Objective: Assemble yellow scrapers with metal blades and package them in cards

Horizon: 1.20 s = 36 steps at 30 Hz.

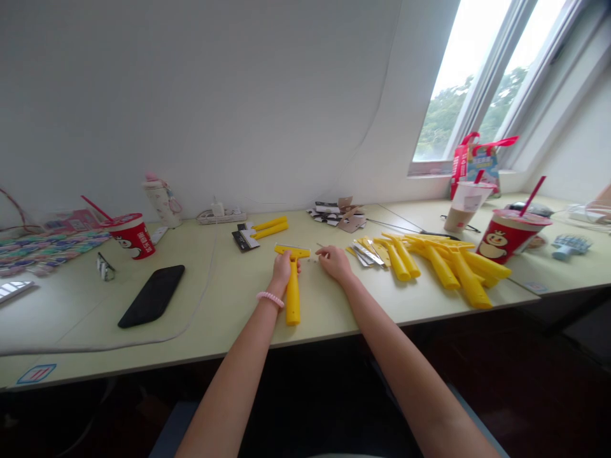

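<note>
My left hand (281, 268) grips a yellow scraper (293, 299) just below its wide head, with the handle pointing toward me. A thin strip runs along the far edge of the head. Right of it, my right hand (335, 262) rests on the table with its fingers pinched together. A slim rod-like thing (319, 245) sticks out from those fingers, too small to name. Tiny bits (312, 259) lie between the two hands. Close to my right hand are flat metal blades and yellow plates (368, 252), beside a pile of yellow scraper handles (442, 264).
Two yellow scrapers (271, 227) with black cards lie behind my left hand. Folded cards (338, 215) sit by the wall. A phone (151, 296), glasses (104, 267) and a red cup (131, 236) are left; another red cup (506, 236) and a clear cup (465, 207) stand right.
</note>
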Tool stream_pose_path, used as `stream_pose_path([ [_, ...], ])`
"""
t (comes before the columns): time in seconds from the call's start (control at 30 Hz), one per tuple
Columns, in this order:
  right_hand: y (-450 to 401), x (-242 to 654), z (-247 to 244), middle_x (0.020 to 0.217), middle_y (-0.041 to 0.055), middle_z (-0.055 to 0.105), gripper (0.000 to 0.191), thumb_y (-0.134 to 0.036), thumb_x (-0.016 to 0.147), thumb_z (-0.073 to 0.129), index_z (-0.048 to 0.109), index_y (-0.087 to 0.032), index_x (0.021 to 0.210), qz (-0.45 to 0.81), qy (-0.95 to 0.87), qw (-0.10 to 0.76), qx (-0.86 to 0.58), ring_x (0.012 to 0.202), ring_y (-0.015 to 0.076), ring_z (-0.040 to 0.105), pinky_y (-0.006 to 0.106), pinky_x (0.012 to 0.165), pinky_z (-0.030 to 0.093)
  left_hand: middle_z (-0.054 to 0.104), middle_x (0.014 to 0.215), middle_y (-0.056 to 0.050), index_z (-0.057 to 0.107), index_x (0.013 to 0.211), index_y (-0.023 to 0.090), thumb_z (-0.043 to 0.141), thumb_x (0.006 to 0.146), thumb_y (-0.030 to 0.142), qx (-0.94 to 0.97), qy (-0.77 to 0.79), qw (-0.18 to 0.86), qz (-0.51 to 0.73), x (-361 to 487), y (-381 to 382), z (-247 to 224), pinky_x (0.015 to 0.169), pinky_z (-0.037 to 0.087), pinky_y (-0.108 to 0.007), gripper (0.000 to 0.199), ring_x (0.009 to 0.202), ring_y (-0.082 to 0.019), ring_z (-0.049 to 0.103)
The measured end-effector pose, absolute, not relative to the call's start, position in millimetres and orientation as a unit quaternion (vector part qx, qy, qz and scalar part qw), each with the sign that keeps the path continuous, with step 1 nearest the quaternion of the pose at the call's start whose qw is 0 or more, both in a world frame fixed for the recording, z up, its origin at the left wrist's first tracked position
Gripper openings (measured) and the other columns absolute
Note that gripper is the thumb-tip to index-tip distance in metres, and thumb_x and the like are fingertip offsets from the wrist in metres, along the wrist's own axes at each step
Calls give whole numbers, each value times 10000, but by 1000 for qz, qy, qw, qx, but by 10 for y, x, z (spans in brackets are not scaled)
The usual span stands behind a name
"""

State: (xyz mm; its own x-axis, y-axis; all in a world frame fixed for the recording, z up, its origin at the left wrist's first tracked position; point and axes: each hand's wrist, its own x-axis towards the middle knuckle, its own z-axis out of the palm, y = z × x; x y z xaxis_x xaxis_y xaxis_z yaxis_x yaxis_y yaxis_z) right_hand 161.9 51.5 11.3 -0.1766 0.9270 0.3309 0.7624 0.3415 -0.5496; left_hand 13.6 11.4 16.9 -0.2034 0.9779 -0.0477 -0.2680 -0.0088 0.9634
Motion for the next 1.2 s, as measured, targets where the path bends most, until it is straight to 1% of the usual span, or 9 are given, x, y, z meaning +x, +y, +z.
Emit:
stream_pose_path([
  [0.2, 500, 1633, 115, 849, 42, 663, 200, -253, 734, 532, 704, -213, 827, 143, -776, 291, -541, 785, 165, 558, 252, 669, 382, 474, 465, 19, 421, 712, 162, 380, 785, 280, 404, 476, 524, 579, 129, 127, 137, 371, 327, -190, 145, 351, -80, 434],
  [0.43, 504, 1611, 110, 769, 60, 654, 175, -143, 661, 530, 684, -187, 733, 118, -764, 291, -563, 742, 184, 555, 267, 635, 377, 489, 492, 9, 431, 759, 151, 365, 802, 276, 417, 475, 581, 512, 148, 125, 133, 360, 324, -174, 148, 360, -72, 432],
  [0.5, 532, 1632, 107, 785, 67, 653, 161, -144, 655, 535, 681, -177, 715, 128, -741, 329, -571, 763, 187, 557, 273, 666, 385, 487, 501, 8, 422, 758, 153, 357, 812, 274, 422, 473, 588, 503, 156, 108, 140, 360, 326, -170, 148, 365, -68, 431],
  [0.6, 565, 1685, 132, 776, 69, 652, 135, -216, 672, 560, 679, -163, 708, 178, -672, 433, -574, 742, 180, 558, 287, 699, 394, 497, 531, -2, 417, 752, 154, 379, 819, 307, 451, 442, 620, 466, 178, 53, 148, 367, 333, -171, 171, 383, -67, 442],
  [0.73, 541, 1731, 221, 780, 52, 653, 258, -351, 633, 634, 679, -165, 807, 372, -592, 524, -487, 726, 171, 562, 292, 686, 410, 514, 570, -12, 410, 781, 158, 437, 808, 354, 512, 386, 661, 390, 219, -37, 159, 391, 361, -185, 200, 416, -79, 469],
  [0.83, 483, 1716, 277, 914, 55, 644, 241, -350, 586, 682, 684, -173, 749, 485, -617, 491, -379, 837, 175, 568, 289, 765, 408, 504, 569, 1, 413, 848, 155, 440, 813, 349, 538, 368, 658, 377, 238, -65, 166, 404, 368, -190, 199, 418, -81, 469],
  [0.93, 436, 1683, 298, 984, 55, 622, 170, -291, 559, 700, 695, -172, 680, 499, -656, 445, -351, 902, 182, 563, 284, 829, 391, 490, 560, 14, 415, 912, 149, 430, 823, 348, 555, 352, 649, 382, 243, -49, 153, 403, 359, -190, 219, 411, -78, 454],
  [1.07, 419, 1657, 291, 941, 49, 629, 149, -270, 573, 681, 698, -173, 685, 482, -673, 430, -360, 885, 182, 568, 272, 806, 406, 480, 558, 18, 419, 910, 142, 415, 827, 365, 569, 344, 640, 385, 244, -16, 120, 400, 356, -191, 238, 404, -74, 443],
  [1.2, 417, 1652, 280, 778, 26, 647, 152, -264, 590, 656, 667, -170, 709, 507, -665, 408, -368, 751, 158, 580, 255, 704, 430, 476, 565, 21, 417, 917, 146, 415, 819, 323, 577, 335, 643, 377, 246, -26, 131, 403, 355, -189, 202, 413, -74, 450],
])
